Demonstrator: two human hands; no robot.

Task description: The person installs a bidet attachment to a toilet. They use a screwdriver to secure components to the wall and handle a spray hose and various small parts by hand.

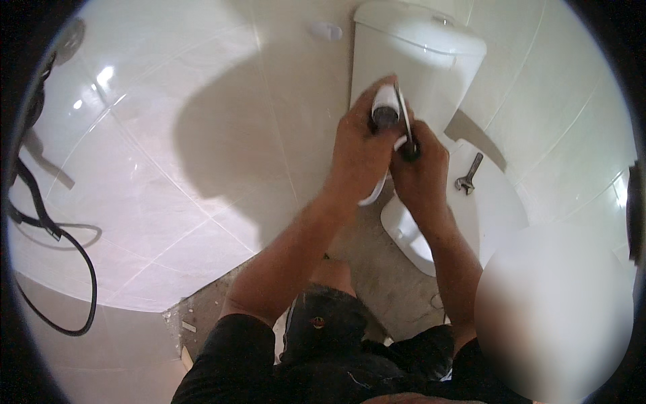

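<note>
My left hand (360, 138) is closed around a short white tube (385, 101) whose round, dark end faces me. My right hand (424, 172) grips the dark handle of a slim, straight metal tool (404, 111). Its shaft lies along the side of the tube; whether it is a screwdriver or a blade, I cannot tell. Both hands are close together in front of the white toilet cistern (437, 74). Below the left hand hangs a curved white strip (374, 193); where it attaches is hidden.
An adjustable wrench (469, 174) lies on the white toilet lid (498, 209) to the right. A white fitting (326, 30) is on the tiled wall (222, 67). At far left a black hose (93, 283) loops down. Debris lies on the rough floor (202, 316).
</note>
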